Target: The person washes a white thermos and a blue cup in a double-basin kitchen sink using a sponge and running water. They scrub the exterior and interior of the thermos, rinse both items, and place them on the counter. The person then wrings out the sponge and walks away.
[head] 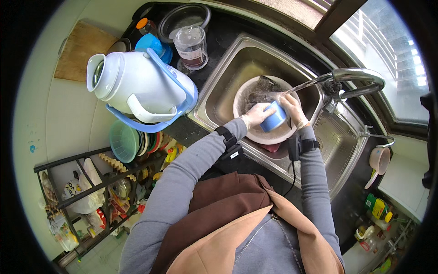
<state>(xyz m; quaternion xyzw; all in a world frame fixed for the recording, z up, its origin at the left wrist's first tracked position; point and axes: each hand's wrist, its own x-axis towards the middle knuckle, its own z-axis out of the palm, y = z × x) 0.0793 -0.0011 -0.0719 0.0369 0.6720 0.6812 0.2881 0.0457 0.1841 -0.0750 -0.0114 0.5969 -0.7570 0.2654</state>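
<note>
My gloved left hand (pixel 256 115) grips a blue cup-like container (pixel 273 116) over a pale round basin (pixel 270 138) in the steel sink. At the container's far right side, my gloved right hand (pixel 292 108) touches its rim under the running water; its fingertips are partly hidden by the splash. Water pours from the curved chrome faucet (pixel 359 75) onto this hand. Dark, wet material (pixel 261 90) lies in the water of the basin. Something reddish (pixel 271 147) shows beneath the basin's near edge.
A large white thermos jug (pixel 147 85) with blue handle stands left of the sink (pixel 219 82), near a clear plastic jar (pixel 191 48) and a dark basin (pixel 184 17). A rack (pixel 51 167) holds goods at lower left. A ladle (pixel 379 161) hangs at right.
</note>
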